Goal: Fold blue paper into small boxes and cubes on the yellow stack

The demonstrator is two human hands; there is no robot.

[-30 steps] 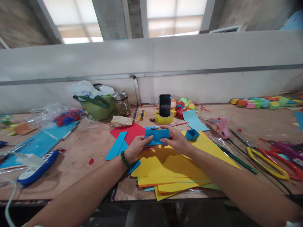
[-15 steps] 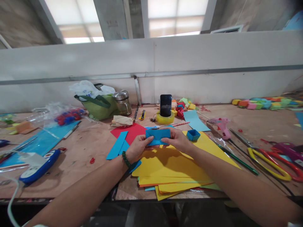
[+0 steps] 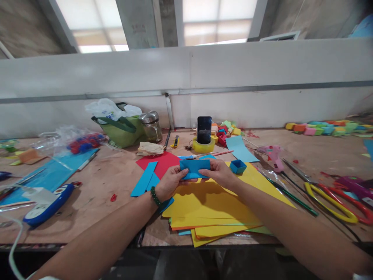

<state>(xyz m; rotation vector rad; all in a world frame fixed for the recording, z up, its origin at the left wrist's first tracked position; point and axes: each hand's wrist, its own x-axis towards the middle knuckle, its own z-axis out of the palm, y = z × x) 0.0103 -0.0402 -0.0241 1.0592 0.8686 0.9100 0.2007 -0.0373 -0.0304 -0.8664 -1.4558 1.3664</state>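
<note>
Bare tabletop (image 3: 96,186) lies open left of yellow sheets (image 3: 212,206), lower corner reaching near front edge. Tighter at right — small blue box (image 3: 238,167) just beside right hand (image 3: 219,173). Purple tool (image 3: 352,186) cut off by frame. Underside of blue paper strip (image 3: 194,168) hidden. Left hand (image 3: 170,179) and right hand pinch strip's ends — thumbs on top, over sheets' far edge.

Blue paper (image 3: 194,166), held at both ends
The plain rectangle runs lengthwise left to right mid-scene, its broad face toward the camera.
</note>
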